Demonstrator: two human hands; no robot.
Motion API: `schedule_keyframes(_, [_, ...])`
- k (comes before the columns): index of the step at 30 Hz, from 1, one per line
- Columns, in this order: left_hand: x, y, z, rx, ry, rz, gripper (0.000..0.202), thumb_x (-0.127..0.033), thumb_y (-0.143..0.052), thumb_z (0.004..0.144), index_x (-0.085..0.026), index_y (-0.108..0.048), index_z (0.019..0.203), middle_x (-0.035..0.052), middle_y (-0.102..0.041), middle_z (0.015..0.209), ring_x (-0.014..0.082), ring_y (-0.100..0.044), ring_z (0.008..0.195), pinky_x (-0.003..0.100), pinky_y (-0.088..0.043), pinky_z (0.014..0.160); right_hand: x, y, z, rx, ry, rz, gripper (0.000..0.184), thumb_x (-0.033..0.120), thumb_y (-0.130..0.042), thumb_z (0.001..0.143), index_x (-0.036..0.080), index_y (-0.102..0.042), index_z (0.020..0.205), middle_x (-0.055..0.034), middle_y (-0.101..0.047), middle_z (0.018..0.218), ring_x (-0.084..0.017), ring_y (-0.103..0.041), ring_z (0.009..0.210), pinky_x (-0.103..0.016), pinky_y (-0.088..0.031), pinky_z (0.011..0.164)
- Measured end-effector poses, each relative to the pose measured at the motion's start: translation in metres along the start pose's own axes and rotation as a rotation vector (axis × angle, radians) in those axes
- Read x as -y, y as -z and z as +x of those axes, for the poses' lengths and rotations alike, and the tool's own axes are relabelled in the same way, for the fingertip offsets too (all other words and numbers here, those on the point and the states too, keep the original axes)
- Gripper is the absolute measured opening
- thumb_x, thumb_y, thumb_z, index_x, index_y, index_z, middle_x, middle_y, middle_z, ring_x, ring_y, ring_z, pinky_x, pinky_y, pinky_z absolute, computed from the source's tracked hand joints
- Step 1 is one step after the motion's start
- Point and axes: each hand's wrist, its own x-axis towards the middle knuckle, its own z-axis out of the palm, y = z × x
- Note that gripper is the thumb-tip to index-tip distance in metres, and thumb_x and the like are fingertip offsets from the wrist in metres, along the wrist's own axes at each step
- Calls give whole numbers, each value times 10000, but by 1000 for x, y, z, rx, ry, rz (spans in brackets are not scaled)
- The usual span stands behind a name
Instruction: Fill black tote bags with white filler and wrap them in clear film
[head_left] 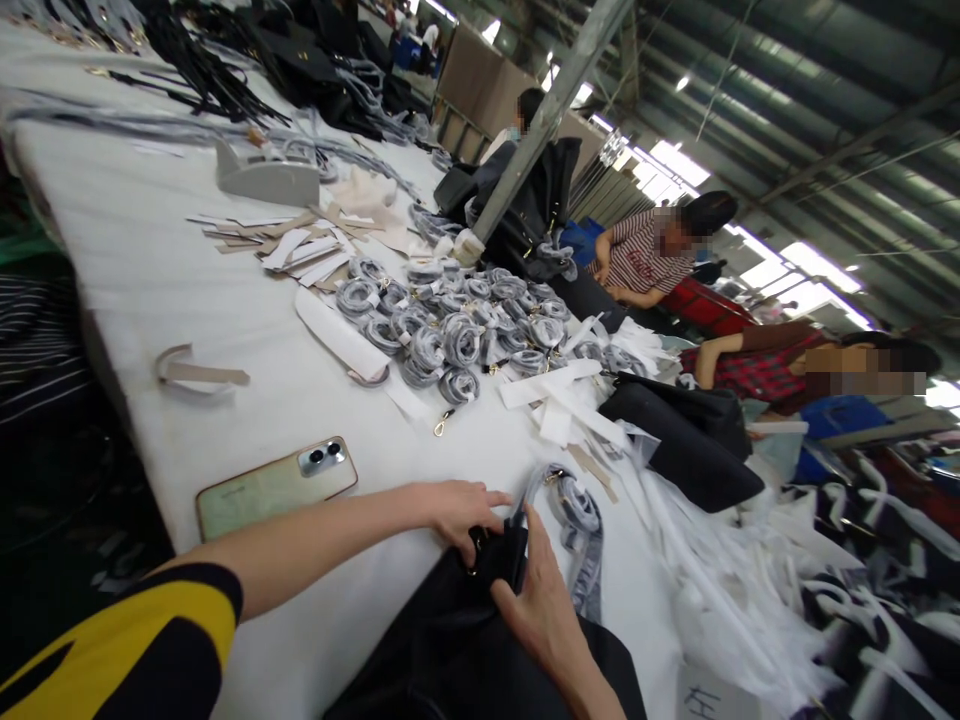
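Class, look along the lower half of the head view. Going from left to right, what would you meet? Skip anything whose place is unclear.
Yellow-and-black sleeve, phone, left hand, right hand, crumpled white plastic.

a pale green phone (262, 497) lies on the white table (142, 270), a grey thing (270, 182), maybe a tape holder, sits near paper scraps (307, 248), and across from there are a grey pole (553, 115), a person in stripes (651, 252) and a person in red checks (761, 372).
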Motion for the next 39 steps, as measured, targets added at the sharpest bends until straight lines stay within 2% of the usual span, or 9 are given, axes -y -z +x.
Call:
schedule_keyframes(3, [8,1,16,35,-7,-19,385,-370,-881,417,-262,-706,742,42,-661,1120,329,-522,1057,401,-377,934,1,3,12,94,164,17,755,174,-490,610,184,-396,1359,-116,-527,1328,-274,-491,1215,-418,-382,1029])
schedule_keyframes(9, [18,-2,24,93,-136,-390,455,-560,-829,476,-278,-720,817,-23,-653,1148,264,-526,1113,332,-350,1009,-5,18,17,41,-30,148,209,281,-511,737,202,-608,905,-51,-677,875,-229,-612,833,-341,-465,781])
schedule_keyframes(16, [16,-14,26,124,-8,-492,367,-468,-793,585,-221,-661,822,-64,-582,674,141,-550,694,244,-428,651,-12,19,18,-167,-150,374,128,327,-553,689,205,-577,717,-14,-630,649,-183,-552,628,-292,-432,616])
schedule_keyframes(19, [5,-15,28,90,75,-391,294,-425,-764,618,-217,-645,788,-69,-554,633,136,-539,637,237,-398,576,-6,14,18,-223,-167,361,105,309,-531,685,213,-571,700,-16,-638,662,-191,-564,654,-302,-444,656])
schedule_keyframes(23, [-8,-13,34,43,130,-131,266,-323,-738,605,-235,-654,841,-40,-622,705,202,-601,702,306,-446,679,0,3,21,-197,-143,344,117,271,-499,693,220,-591,744,-35,-685,770,-211,-600,740,-319,-466,736])
schedule_keyframes(26, [-9,-17,35,-26,128,-16,413,-275,-718,590,-248,-626,992,17,-655,877,273,-600,856,401,-435,823,-4,-1,25,-196,-133,334,223,267,-485,717,212,-626,880,-51,-705,895,-225,-615,834,-338,-471,808])
schedule_keyframes(30, [-11,-28,28,-207,174,151,455,-247,-662,645,-218,-554,1086,112,-574,1131,328,-491,1066,465,-386,915,-18,6,31,-176,-112,268,316,414,-488,826,197,-632,1003,-84,-694,1008,-247,-614,945,-372,-460,882])
schedule_keyframes(36, [-31,-32,13,-347,335,19,333,-164,-537,758,-214,-504,1086,113,-520,1182,290,-458,1123,452,-360,973,-36,3,38,-41,34,234,363,460,-424,900,215,-641,1059,-84,-686,1085,-233,-616,1009,-367,-454,924])
schedule_keyframes(39, [-40,-31,-7,-342,467,-121,229,-281,-364,904,-198,-487,1079,71,-605,976,204,-590,911,353,-463,835,-43,-12,40,-50,-4,190,449,491,-391,904,192,-596,1170,-108,-660,1161,-248,-601,1074,-400,-446,956])
